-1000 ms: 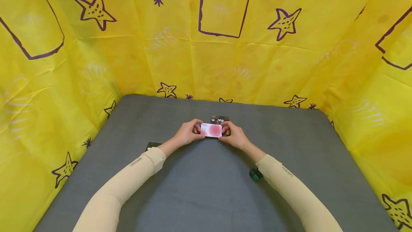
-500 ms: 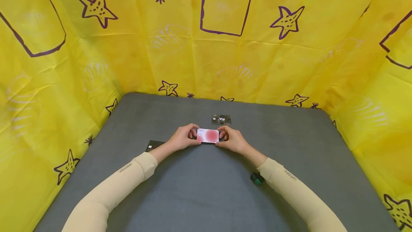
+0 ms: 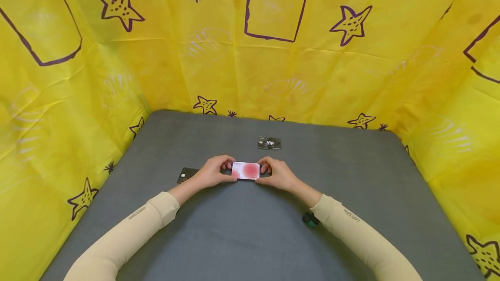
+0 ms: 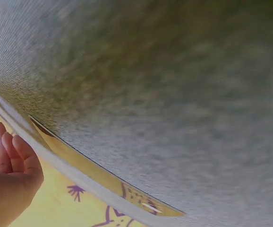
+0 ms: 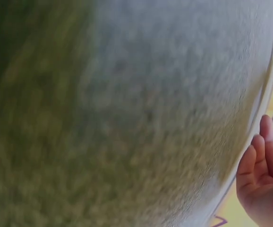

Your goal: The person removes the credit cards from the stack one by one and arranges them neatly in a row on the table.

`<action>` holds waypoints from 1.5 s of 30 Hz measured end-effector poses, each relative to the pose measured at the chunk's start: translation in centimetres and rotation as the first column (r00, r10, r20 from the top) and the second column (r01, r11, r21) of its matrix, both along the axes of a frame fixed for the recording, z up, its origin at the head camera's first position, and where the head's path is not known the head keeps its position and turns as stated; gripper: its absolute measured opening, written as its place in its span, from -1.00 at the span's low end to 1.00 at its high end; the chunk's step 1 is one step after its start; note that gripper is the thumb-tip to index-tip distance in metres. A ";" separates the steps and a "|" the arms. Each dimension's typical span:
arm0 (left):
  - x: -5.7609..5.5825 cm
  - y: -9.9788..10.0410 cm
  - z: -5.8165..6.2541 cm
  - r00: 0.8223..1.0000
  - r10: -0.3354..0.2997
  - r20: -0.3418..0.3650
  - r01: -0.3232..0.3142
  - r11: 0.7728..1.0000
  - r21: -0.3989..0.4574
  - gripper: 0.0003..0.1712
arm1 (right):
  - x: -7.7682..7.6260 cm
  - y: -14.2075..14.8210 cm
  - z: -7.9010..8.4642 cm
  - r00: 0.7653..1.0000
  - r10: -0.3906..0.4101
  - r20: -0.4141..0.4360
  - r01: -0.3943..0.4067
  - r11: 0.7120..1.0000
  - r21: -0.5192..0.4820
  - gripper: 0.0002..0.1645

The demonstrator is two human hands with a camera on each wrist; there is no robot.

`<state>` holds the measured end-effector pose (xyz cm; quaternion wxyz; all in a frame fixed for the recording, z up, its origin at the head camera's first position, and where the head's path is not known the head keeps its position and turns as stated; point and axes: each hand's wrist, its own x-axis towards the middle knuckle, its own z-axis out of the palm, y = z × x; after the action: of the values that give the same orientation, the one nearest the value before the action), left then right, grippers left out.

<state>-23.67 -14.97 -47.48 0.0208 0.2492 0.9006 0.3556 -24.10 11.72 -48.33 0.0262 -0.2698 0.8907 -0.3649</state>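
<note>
Between both hands is a white card with pink circles, seen face up in the head view. My left hand pinches its left edge between thumb and fingers. The right hand pinches the opposite edge the same way. In the left wrist view the left hand shows at the lower left with curled fingers. The right wrist view has the right hand at its right edge, fingers bent. A black card marked VIP lies partly hidden behind the left forearm.
Another black Vip card lies flat beyond the hands on the grey tabletop. A black and green object shows beside the right sleeve. Yellow cloth with purple starfish encloses the back and sides.
Both hands have drawn the pink-and-white card nearer and slightly left, still gripping its two ends. The far black card, partly covered before, now shows fully.
</note>
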 end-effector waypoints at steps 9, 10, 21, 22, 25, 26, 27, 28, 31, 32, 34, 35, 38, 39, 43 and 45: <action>1.5 -1.7 0.2 1.000 -0.007 -0.005 0.007 0.999 -0.052 -0.42 | 1.0 -1.3 0.3 0.999 0.035 -0.001 -0.035 0.997 0.075 -0.40; 1.6 -1.8 0.2 1.000 -0.004 -0.004 0.004 0.998 -0.060 -0.41 | 1.1 -1.5 0.4 0.999 0.039 0.003 -0.039 0.996 0.078 -0.40; 2.5 -3.4 0.5 1.000 -0.011 -0.005 0.011 0.994 -0.109 -0.39 | 1.7 -2.8 0.5 0.998 0.069 0.016 -0.070 0.990 0.123 -0.41; 2.5 -3.5 0.5 1.000 -0.012 -0.006 0.011 0.994 -0.111 -0.39 | 1.8 -3.0 0.6 0.997 0.070 0.016 -0.071 0.989 0.128 -0.41; 2.7 -4.0 0.5 1.000 -0.018 -0.020 0.016 0.994 -0.105 -0.39 | 1.9 -3.6 0.7 0.997 0.074 0.008 -0.074 0.986 0.151 -0.42; 2.7 -4.1 0.5 1.000 -0.017 -0.023 0.015 0.995 -0.100 -0.40 | 2.0 -3.8 0.7 0.997 0.075 0.003 -0.074 0.985 0.156 -0.42; 2.7 -4.3 0.5 0.999 -0.017 -0.030 0.014 0.995 -0.098 -0.40 | 2.0 -4.0 0.8 0.997 0.076 0.000 -0.075 0.984 0.160 -0.43; 2.7 -4.4 0.5 0.999 -0.017 -0.035 0.013 0.995 -0.097 -0.41 | 2.0 -4.1 0.8 0.997 0.076 0.001 -0.076 0.984 0.162 -0.43; 2.8 -4.8 0.4 0.999 -0.015 -0.043 0.011 0.996 -0.094 -0.42 | 2.1 -4.6 0.8 0.997 0.077 -0.005 -0.075 0.982 0.174 -0.43; 2.8 -4.9 0.4 0.999 -0.014 -0.044 0.010 0.996 -0.093 -0.42 | 2.0 -4.7 0.8 0.997 0.077 -0.007 -0.074 0.981 0.181 -0.43; 2.8 -5.2 0.3 0.999 -0.013 -0.045 0.009 0.996 -0.088 -0.43 | 2.0 -5.0 0.8 0.997 0.075 -0.010 -0.072 0.979 0.193 -0.43; 2.8 -5.3 0.3 0.999 -0.012 -0.045 0.008 0.996 -0.087 -0.43 | 2.0 -5.1 0.8 0.997 0.073 -0.013 -0.069 0.977 0.200 -0.43; 2.8 -5.6 0.3 0.999 -0.009 -0.043 0.005 0.996 -0.090 -0.43 | 1.9 -5.5 0.8 0.998 0.068 -0.013 -0.064 0.975 0.215 -0.44; 2.8 -5.7 0.3 0.999 -0.009 -0.040 0.006 0.996 -0.092 -0.43 | 1.9 -5.6 0.8 0.998 0.067 -0.014 -0.063 0.974 0.215 -0.44; 2.8 -6.1 0.3 1.000 -0.003 -0.019 0.001 0.995 -0.096 -0.43 | 1.9 -6.1 0.8 0.998 0.065 -0.013 -0.060 0.973 0.222 -0.43; 2.8 -6.3 0.3 1.000 0.001 -0.011 -0.002 0.996 -0.093 -0.43 | 2.0 -6.4 0.8 0.998 0.063 -0.017 -0.058 0.973 0.225 -0.43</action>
<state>-20.84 -21.25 -47.17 0.0271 0.2493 0.9164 0.3118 -22.14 5.35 -47.49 0.0571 -0.2963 0.9179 -0.2576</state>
